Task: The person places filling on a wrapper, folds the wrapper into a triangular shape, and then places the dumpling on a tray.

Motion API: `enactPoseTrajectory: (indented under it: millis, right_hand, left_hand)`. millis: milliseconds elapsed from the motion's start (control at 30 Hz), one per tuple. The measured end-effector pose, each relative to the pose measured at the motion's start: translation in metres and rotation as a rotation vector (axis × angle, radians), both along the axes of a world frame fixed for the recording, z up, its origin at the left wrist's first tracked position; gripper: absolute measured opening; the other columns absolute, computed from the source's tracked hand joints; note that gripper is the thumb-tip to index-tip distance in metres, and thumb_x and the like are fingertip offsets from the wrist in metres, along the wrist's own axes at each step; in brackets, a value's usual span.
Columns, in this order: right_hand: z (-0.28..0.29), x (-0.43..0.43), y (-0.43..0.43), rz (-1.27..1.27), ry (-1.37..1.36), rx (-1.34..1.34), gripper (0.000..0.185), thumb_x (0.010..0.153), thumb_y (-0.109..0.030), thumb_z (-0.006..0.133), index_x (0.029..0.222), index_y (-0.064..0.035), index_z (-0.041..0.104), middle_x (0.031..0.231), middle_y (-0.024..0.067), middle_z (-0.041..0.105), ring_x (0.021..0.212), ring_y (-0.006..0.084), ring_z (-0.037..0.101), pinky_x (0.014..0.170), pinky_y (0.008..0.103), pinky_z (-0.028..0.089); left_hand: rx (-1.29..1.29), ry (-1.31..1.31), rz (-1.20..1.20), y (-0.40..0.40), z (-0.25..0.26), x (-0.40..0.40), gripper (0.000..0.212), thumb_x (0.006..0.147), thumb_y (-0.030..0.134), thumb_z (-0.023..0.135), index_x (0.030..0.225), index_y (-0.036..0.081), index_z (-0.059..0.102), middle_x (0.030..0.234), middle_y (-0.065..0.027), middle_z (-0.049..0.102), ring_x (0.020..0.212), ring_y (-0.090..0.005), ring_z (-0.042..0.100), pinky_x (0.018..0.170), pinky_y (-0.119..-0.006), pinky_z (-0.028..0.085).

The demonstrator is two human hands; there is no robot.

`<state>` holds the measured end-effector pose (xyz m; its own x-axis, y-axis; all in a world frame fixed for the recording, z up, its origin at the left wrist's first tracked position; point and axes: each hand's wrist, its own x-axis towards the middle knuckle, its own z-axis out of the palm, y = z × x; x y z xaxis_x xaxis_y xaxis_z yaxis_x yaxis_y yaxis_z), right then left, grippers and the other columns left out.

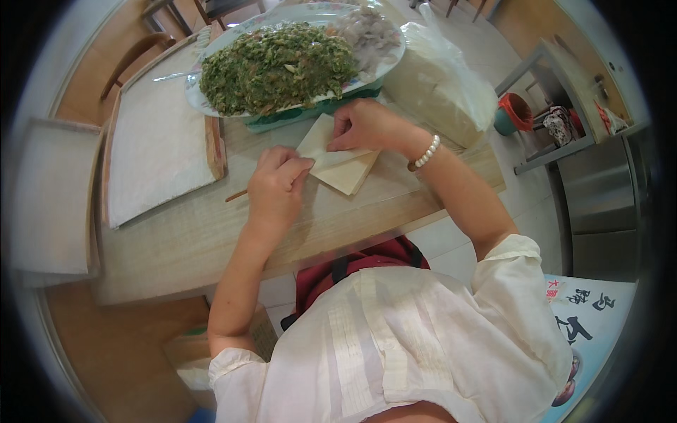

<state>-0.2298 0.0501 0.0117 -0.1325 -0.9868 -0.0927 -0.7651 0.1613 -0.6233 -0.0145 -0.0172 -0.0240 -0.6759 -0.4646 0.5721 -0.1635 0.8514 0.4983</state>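
A stack of square dough wrappers (346, 178) lies on the wooden table before me, turned with a corner towards my body. Its top wrapper (338, 157) is partly folded over. My left hand (277, 180) pinches the left end of that fold between thumb and forefinger. On the other side, my right hand (365, 127) holds the wrapper with thumb and bent fingers. Whether filling lies inside the fold is hidden. A thin wooden stick (236, 196) pokes out beside my left hand; the hand covers the rest.
Beyond my hands, an oval plate (211, 109) bears chopped green filling (275, 69) and peeled shrimp (367, 39). It rests on a green container (285, 117). A plastic bag of pale wrappers (439, 79) stands right. Shallow wood-rimmed trays (164, 137) (53, 195) lie left.
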Motion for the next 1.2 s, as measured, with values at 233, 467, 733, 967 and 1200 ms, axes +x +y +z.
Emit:
enactPoseTrajectory:
  millis: [233, 467, 733, 967, 1200]
  right_hand:
    - [-0.024, 0.006, 0.040, -0.001, -0.346, -0.445, 0.018, 0.082, -0.016, 0.077, 0.091, -0.0045, 0.068, 0.088, 0.0054, 0.068, 0.086, 0.0168, 0.062, 0.072, 0.0308, 0.049]
    - [-0.047, 0.017, 0.020, -0.263, 0.171, -0.759, 0.011, 0.081, -0.015, 0.071, 0.087, -0.0050, 0.068, 0.086, 0.0124, 0.065, 0.081, 0.0310, 0.060, 0.073, 0.0418, 0.049]
    - [-0.022, 0.048, 0.071, -0.504, -0.919, -0.334, 0.025, 0.097, -0.022, 0.060, 0.109, -0.0003, 0.058, 0.104, 0.0104, 0.063, 0.092, 0.0183, 0.062, 0.078, 0.0316, 0.051]
    - [-0.020, 0.089, 0.061, -0.469, -1.297, -0.677, 0.034, 0.090, 0.000, 0.063, 0.120, 0.0005, 0.048, 0.111, 0.0129, 0.064, 0.098, 0.0216, 0.065, 0.087, 0.0319, 0.054]
    - [-0.012, 0.057, 0.061, -0.442, -1.324, -0.847, 0.039, 0.090, 0.001, 0.062, 0.124, -0.0002, 0.043, 0.112, 0.0103, 0.063, 0.101, 0.0186, 0.064, 0.090, 0.0302, 0.052]
  left_hand:
    - [0.294, -0.189, -0.041, -0.013, 0.009, 0.002, 0.012, 0.081, 0.003, 0.069, 0.092, 0.006, 0.073, 0.086, -0.0120, 0.063, 0.079, -0.0318, 0.063, 0.069, -0.037, 0.051]
    - [0.540, -0.344, -0.081, -0.034, 0.032, 0.000, 0.018, 0.085, 0.002, 0.066, 0.101, -0.005, 0.068, 0.087, -0.0078, 0.066, 0.078, -0.0147, 0.059, 0.072, -0.029, 0.047]
    - [0.694, -0.203, -0.083, -0.018, 0.033, 0.006, 0.017, 0.084, 0.005, 0.067, 0.098, -0.004, 0.068, 0.079, -0.0130, 0.068, 0.070, -0.0155, 0.061, 0.064, -0.030, 0.049]
    - [0.493, -0.023, -0.066, 0.045, 0.029, -0.014, 0.009, 0.084, 0.001, 0.068, 0.092, -0.001, 0.065, 0.080, -0.0051, 0.066, 0.071, -0.0107, 0.059, 0.064, -0.029, 0.047]
    - [0.509, 0.072, 0.034, 0.047, 0.011, 0.027, 0.010, 0.087, 0.004, 0.067, 0.094, 0.001, 0.061, 0.082, -0.0061, 0.062, 0.066, -0.0139, 0.058, 0.056, -0.032, 0.046]
